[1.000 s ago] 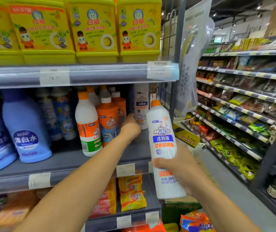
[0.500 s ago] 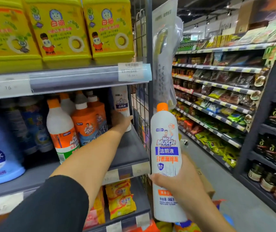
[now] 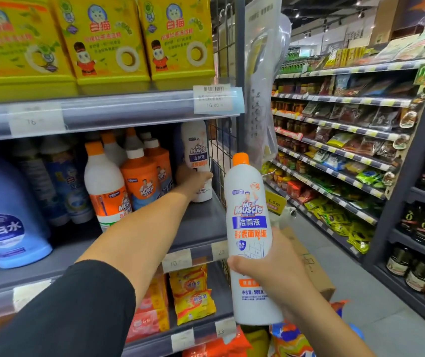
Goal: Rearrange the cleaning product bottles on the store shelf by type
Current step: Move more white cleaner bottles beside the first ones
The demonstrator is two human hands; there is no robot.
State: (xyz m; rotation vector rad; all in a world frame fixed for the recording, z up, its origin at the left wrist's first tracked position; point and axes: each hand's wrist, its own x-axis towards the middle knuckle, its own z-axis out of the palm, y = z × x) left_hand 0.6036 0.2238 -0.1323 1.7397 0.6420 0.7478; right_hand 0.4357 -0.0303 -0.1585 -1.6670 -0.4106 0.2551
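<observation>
Nearest to me, out in front of the grey shelf [image 3: 198,225] and off its right end, my right hand [image 3: 270,269] holds a toilet-cleaner bottle [image 3: 251,228] upright. My fingers wrap round the back of its lower half and my thumb tip presses its left edge. The bottle is white with an orange cap and a blue band on its label, and it touches nothing but my hand. Just behind that hand, lower than the grey shelf, sits a cardboard box [image 3: 314,269].

My left arm, with its black sleeve [image 3: 72,313] pushed up, reaches across the front lip of the grey shelf to its back right corner. There my left hand [image 3: 193,180] grips a matching bottle [image 3: 197,148] low down, thumb across its front and the other fingers hidden behind it. That bottle stands upright on the grey shelf, right beside the wire side panel [image 3: 221,155].

On the same shelf, left of my left hand, stand orange bottles [image 3: 140,176] with white caps. Next comes an orange-capped white bottle [image 3: 103,181] at the front, then pale blue bottles [image 3: 62,181], and big blue jugs [image 3: 8,215] at the far left.

One level under the grey shelf lie yellow soap packets [image 3: 193,297]. One level above it, yellow tubs [image 3: 103,42] stand in a row, and a price tag [image 3: 212,99] is clipped to that level's rail.

Far past the grey shelf's right end, across the aisle, run snack shelves [image 3: 347,150] full of packets and jars.
</observation>
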